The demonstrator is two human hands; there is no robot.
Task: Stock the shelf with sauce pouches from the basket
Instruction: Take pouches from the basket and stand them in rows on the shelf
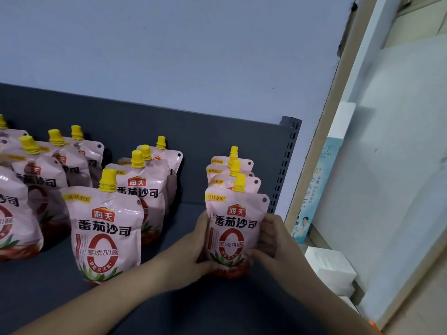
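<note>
So, yellow-capped pink pouches [106, 233] labelled 海天 番茄沙司 stand in rows on the grey shelf [183, 218]. At the right row's near end, the left hand [193, 247] and right hand [268, 240] both grip the upright front pouch [235, 228], which reads 零添加酱.

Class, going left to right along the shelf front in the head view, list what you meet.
In order: pouch at the left edge, middle front pouch, left hand, held pouch, right hand, white boxes.
</note>
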